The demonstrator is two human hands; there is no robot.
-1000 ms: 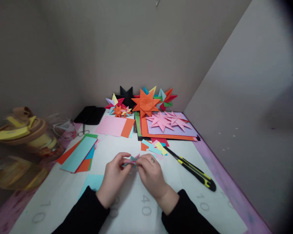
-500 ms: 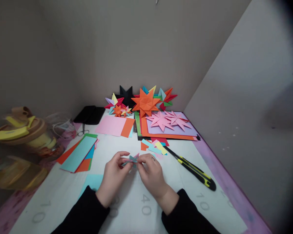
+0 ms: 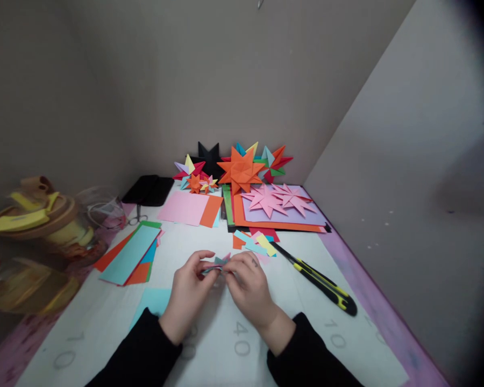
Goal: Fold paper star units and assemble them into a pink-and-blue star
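Between both hands, just above the white mat [image 3: 210, 344], is a small pink and light-blue folded paper piece [image 3: 220, 262], partly hidden by fingers. My left hand [image 3: 193, 290] pinches its left side between thumb and fingers. On the right side, my right hand [image 3: 250, 290] grips it with thumb and fingertips. Beyond the hands lie small paper scraps [image 3: 254, 245] in several colours. A yellow-and-black utility knife [image 3: 318, 279] rests to the right of my right hand. Near my left wrist, a light-blue paper sheet [image 3: 153, 302] is partly covered by the sleeve.
Folded paper stars [image 3: 242, 171] lean on the back wall. Pink stars [image 3: 266, 200] lie on stacked coloured sheets [image 3: 282, 227]. Paper strips [image 3: 133, 255], scissors [image 3: 137, 216], a black pouch [image 3: 148, 190] and pink paper [image 3: 183, 208] are further left. Jars [image 3: 64, 226] stand at the left edge.
My right fingers have shifted slightly over the folded paper, covering more of it. Both hands stay in nearly the same place, and the other things have not moved.
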